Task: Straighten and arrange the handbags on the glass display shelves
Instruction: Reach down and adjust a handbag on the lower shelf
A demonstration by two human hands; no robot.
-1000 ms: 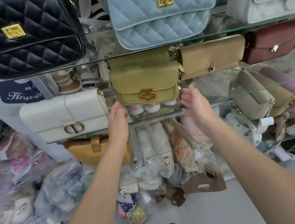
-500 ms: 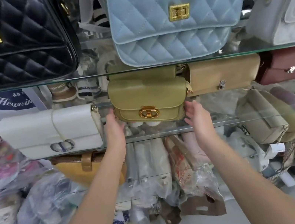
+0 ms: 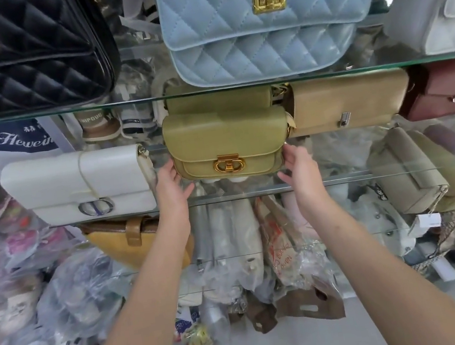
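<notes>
A: Two hands at the middle glass shelf (image 3: 342,180). Left hand (image 3: 170,188) sits at the lower left corner of the olive-green handbag (image 3: 227,142), fingers spread, thumb pointing under the bag's base. Right hand (image 3: 298,165) mirrors it at the lower right corner. Both are unclenched; fingertips look to be touching the bag's sides, but whether they grip it I cannot tell.

B: Bag position?

A: Upright on the middle shelf, front flap facing out, gold clasp (image 3: 229,165) low and centred. White flap bag (image 3: 81,184) stands to its left, apart from it. Tan flap bag (image 3: 349,100) is just beside it on the right, with a maroon bag (image 3: 453,89) further right.

B: Upper shelf?

A: Black quilted bag (image 3: 16,54) at left, light blue quilted bag (image 3: 263,15) directly above the olive one.

B: Below?

A: Mustard bag (image 3: 129,243) under the white one; plastic-wrapped goods (image 3: 232,246) on the lower levels.
</notes>
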